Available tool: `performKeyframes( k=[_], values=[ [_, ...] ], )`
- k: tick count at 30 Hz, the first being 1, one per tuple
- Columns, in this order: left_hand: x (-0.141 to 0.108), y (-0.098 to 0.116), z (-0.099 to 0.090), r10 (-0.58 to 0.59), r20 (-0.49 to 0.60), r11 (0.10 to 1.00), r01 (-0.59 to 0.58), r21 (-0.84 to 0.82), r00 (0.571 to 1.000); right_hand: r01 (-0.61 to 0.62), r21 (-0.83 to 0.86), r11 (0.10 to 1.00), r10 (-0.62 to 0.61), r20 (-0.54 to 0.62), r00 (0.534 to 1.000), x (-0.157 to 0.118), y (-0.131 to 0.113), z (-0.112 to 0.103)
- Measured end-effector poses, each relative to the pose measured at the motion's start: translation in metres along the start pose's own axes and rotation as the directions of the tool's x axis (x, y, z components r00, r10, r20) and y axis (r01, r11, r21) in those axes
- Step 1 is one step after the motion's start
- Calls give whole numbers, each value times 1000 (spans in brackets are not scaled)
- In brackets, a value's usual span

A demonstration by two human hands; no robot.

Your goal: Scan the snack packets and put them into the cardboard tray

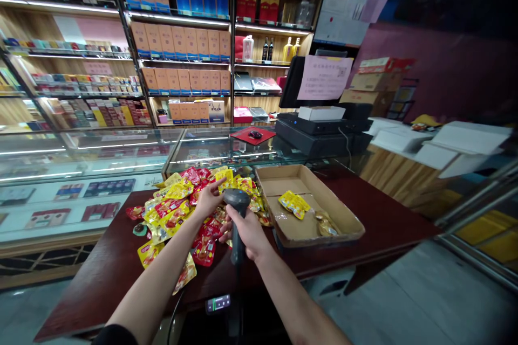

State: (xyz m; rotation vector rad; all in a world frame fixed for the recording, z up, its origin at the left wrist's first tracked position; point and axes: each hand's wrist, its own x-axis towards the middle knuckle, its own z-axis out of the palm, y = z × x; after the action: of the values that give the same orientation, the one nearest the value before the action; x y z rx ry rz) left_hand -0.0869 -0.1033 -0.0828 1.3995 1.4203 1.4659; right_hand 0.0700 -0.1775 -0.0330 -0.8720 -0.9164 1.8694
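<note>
Two bare hands work over a dark red wooden desk (97,264). The right hand (247,233) is clenched around the grip of a black handheld barcode scanner (237,199), with the fingers wrapped fully around the handle and the scanner head standing above the fist. A full wrap of this kind gives stable control, provided the fingers stay clear of the scan window. The left hand (208,199) is released, with its fingers extended over a loose heap of red and yellow foil sachets (174,210). The heap lies on the desk directly below and ahead of both hands. From the head view, it cannot be confirmed whether the left fingertips (214,182) touch a sachet. For best handling, one sachet should be isolated from the heap with the free hand so that its printed face lies flat and unobstructed. To the right of the heap sits a shallow brown cardboard tray (343,222), holding a yellow foil sachet (294,205) and a gold foil sachet (326,225). Beyond the desk stands a glass display counter (101,159), with a black point-of-sale terminal (319,137) at its right.
</note>
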Motion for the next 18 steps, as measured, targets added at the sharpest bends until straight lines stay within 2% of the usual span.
performKeyframes(
  k=[7,14,18],
  values=[
    [1,1,-1,22,-7,997,-22,77,1000,18,-42,999,-16,37,999,-6,-1,4],
    [4,4,-3,155,78,968,-167,185,985,-25,-78,997,28,31,999,-6,-2,6],
    [1,5,-1,121,64,981,-129,143,991,21,-62,998,-18,48,999,-4,-4,3]
  ],
)
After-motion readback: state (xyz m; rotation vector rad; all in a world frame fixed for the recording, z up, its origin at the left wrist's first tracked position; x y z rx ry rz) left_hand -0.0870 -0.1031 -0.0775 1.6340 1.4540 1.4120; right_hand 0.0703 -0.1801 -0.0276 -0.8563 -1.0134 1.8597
